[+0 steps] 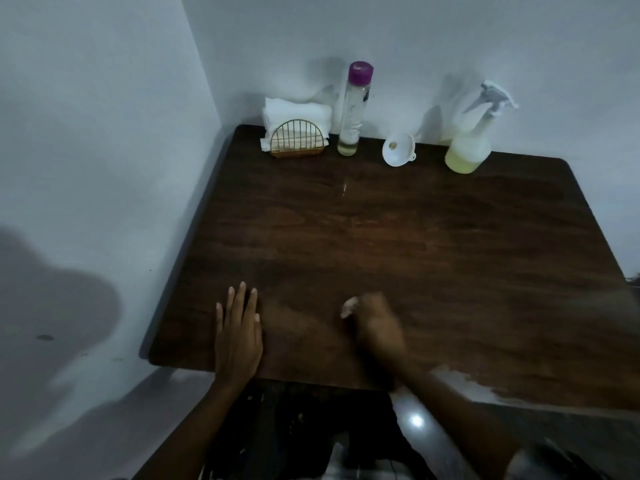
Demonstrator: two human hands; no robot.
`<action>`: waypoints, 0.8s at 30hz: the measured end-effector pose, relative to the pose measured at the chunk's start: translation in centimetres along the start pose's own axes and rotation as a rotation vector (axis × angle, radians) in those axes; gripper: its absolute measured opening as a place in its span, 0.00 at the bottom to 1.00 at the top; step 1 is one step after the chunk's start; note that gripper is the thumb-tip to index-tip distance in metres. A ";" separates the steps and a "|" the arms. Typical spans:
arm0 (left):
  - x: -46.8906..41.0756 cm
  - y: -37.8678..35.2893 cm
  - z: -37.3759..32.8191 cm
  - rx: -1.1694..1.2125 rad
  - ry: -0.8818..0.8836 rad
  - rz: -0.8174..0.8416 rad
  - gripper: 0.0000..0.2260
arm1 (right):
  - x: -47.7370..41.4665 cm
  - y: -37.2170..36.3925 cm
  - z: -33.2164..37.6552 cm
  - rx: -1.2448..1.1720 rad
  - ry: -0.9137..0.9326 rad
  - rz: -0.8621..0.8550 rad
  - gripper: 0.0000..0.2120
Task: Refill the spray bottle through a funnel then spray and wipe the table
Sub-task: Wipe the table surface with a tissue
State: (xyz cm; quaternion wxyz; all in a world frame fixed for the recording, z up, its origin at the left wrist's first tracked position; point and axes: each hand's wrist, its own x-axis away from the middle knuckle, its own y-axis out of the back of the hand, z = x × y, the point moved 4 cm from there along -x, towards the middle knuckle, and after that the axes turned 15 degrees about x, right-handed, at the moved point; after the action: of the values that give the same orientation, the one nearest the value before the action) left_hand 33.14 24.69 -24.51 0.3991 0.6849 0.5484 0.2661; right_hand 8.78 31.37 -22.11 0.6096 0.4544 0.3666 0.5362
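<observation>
A clear spray bottle (pixel 470 147) with a white trigger head and pale yellow liquid stands at the back right of the dark wooden table (pixel 433 244). A white funnel (pixel 399 149) lies on its side just left of it. A tall clear bottle (pixel 352 112) with a purple cap stands further left, a little liquid at its bottom. My left hand (pixel 238 334) rests flat near the front edge, fingers apart. My right hand (pixel 375 323), blurred, is closed on a small wad of white tissue (pixel 348 307) pressed to the tabletop.
A gold wire holder (pixel 298 140) stuffed with white napkins sits in the back left corner against the wall. Walls close the table in at the back and left. A worn pale patch (pixel 464 384) marks the front edge on the right.
</observation>
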 end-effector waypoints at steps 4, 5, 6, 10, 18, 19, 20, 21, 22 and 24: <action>0.4 0.1 0.5 0.017 0.006 -0.002 0.22 | -2.2 3.4 -8.5 0.179 -0.492 -0.247 0.12; 0.5 0.0 0.4 0.019 0.007 0.003 0.22 | -1.9 3.2 -7.8 0.175 -0.532 -0.284 0.12; 0.4 -0.2 0.4 0.014 0.007 0.008 0.22 | -1.2 2.3 -6.0 0.166 -0.518 -0.288 0.12; -0.3 -1.1 -0.8 -0.019 0.013 0.048 0.22 | 3.3 -3.2 5.6 -0.011 -0.019 -0.025 0.15; -2.7 -0.7 -1.1 -0.018 0.058 0.022 0.23 | -4.4 1.1 -0.2 0.103 0.045 -0.058 0.07; -2.8 -0.3 -0.5 -0.022 0.069 0.010 0.23 | -6.2 1.3 -1.9 0.160 -0.043 -0.052 0.09; -2.9 0.0 0.1 -0.024 0.087 -0.002 0.23 | -7.6 2.0 -2.9 0.200 -0.122 -0.093 0.10; -2.8 0.4 0.8 -0.022 0.110 -0.018 0.23 | -8.5 2.2 -3.1 0.238 -0.167 -0.136 0.10; -2.7 0.8 1.4 -0.018 0.132 -0.034 0.23 | -8.5 2.2 -2.1 0.222 -0.216 -0.160 0.10; -2.4 1.4 2.4 -0.006 0.168 -0.068 0.22 | -6.5 0.4 2.2 0.148 -0.057 -0.103 0.08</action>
State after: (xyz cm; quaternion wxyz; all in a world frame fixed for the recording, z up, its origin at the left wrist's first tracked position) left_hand 35.22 21.63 -24.47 0.3627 0.6401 0.6019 0.3106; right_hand 9.72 24.60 -21.31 0.6113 0.4939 0.4105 0.4625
